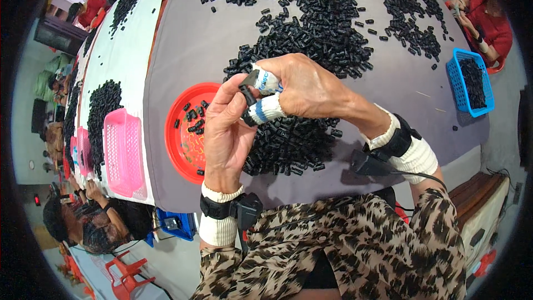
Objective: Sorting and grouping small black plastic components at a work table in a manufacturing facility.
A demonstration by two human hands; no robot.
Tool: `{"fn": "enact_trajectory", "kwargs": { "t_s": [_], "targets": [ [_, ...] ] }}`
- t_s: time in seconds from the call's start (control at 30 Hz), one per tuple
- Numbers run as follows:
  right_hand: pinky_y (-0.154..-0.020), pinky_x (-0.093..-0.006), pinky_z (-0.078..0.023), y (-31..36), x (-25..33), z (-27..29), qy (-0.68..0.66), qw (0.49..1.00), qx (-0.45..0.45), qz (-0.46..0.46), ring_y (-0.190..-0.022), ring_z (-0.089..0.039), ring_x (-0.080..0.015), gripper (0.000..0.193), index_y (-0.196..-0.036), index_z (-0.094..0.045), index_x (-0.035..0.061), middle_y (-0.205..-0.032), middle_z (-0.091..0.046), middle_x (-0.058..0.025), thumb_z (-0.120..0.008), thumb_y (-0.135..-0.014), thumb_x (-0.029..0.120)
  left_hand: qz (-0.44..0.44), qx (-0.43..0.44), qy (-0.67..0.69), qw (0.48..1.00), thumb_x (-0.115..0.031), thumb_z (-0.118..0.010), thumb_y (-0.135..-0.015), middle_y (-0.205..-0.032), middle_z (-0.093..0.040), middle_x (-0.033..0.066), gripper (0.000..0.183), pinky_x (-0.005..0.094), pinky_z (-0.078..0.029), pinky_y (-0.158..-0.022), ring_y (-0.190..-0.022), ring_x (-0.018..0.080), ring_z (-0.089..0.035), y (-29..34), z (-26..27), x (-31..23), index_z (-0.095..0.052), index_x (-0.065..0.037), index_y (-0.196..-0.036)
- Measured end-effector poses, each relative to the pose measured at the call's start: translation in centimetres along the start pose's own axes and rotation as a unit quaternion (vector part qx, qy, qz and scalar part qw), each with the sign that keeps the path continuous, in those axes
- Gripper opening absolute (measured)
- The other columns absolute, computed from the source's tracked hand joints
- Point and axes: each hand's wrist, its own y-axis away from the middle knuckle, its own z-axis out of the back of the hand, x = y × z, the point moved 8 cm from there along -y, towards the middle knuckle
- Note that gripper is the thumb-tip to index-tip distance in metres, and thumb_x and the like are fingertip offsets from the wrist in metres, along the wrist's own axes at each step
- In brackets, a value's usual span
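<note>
In front of me my left hand [226, 136] pinches a small black plastic part [248, 95] between thumb and fingertips. My right hand [311, 86] meets it there, closed on the same part. Two of its fingers wear white covers [266, 109] with blue markings. The part's exact shape is partly hidden by the fingertips. Beneath and beyond my hands, a big heap of similar black parts [316, 33] spreads over the grey-covered table [189, 33]. Beside my left hand sits a round red tray [173, 141] with several black parts in it.
A blue basket [456, 86] of black parts stands at the right edge, near a person in red [491, 28]. On the white table [130, 50] to the left are a pink basket [122, 150] and more black heaps. Another person [94, 216] works at lower left.
</note>
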Motion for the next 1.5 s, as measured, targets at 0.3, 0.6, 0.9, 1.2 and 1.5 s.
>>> {"fn": "enact_trajectory", "kwargs": {
  "t_s": [0.3, 0.6, 0.9, 1.2, 1.5],
  "targets": [
    [-0.054, -0.0323, -0.040, -0.2, -0.5, -0.4, 0.045, 0.998, 0.035, 0.001, -0.057, -0.050, -0.0162, 0.027, -0.077, -0.056, 0.0014, -0.065, -0.057, -0.0062, -0.070, -0.069, 0.023, 0.000, 0.000, -0.003, 1.000, -0.006, -0.051, -0.087, -0.106, -0.059, 0.0115, 0.029, 0.0354, -0.047, -0.088, -0.096, 0.0197, -0.058, 0.0, -0.1, 0.1, -0.050, 0.001, -0.115],
    [-0.056, -0.0324, -0.041, -0.3, -0.9, -0.8, 0.035, 0.998, 0.060, -0.003, -0.059, -0.052, -0.0172, 0.024, -0.079, -0.056, 0.0009, -0.067, -0.058, -0.0077, -0.067, -0.069, 0.019, 0.008, -0.045, -0.022, 0.999, -0.004, -0.056, -0.084, -0.101, -0.061, 0.0108, 0.027, 0.0316, -0.048, -0.083, -0.091, 0.0174, -0.060, 0.1, -0.1, 0.1, -0.054, 0.001, -0.110],
    [-0.054, -0.0333, -0.040, -0.3, -0.8, -0.8, 0.066, 0.996, 0.059, 0.017, -0.057, -0.051, -0.0173, 0.024, -0.077, -0.053, 0.0006, -0.065, -0.056, -0.0075, -0.067, -0.071, 0.019, 0.007, -0.049, -0.034, 0.998, -0.004, -0.056, -0.084, -0.099, -0.061, 0.0100, 0.026, 0.0312, -0.049, -0.082, -0.089, 0.0166, -0.060, 0.0, 0.2, 0.0, -0.055, 0.001, -0.110],
    [-0.053, -0.0325, -0.039, 0.0, -0.7, -1.1, 0.045, 0.997, 0.063, 0.021, -0.056, -0.050, -0.0160, 0.026, -0.078, -0.054, 0.0013, -0.063, -0.055, -0.0050, -0.067, -0.072, 0.023, 0.008, -0.028, -0.036, 0.999, -0.006, -0.054, -0.085, -0.103, -0.059, 0.0124, 0.028, 0.0348, -0.050, -0.083, -0.096, 0.0216, -0.059, 0.3, 0.2, 0.0, -0.050, 0.002, -0.112],
    [-0.052, -0.0316, -0.039, 0.3, -1.0, -1.3, 0.047, 0.996, 0.075, 0.006, -0.056, -0.047, -0.0130, 0.024, -0.076, -0.055, 0.0018, -0.061, -0.054, -0.0035, -0.066, -0.075, 0.023, 0.001, -0.081, -0.110, 0.991, -0.006, -0.058, -0.082, -0.096, -0.061, 0.0100, 0.027, 0.0310, -0.052, -0.077, -0.088, 0.0182, -0.061, 0.4, 0.2, -0.2, -0.054, 0.002, -0.108]
  ]
}}
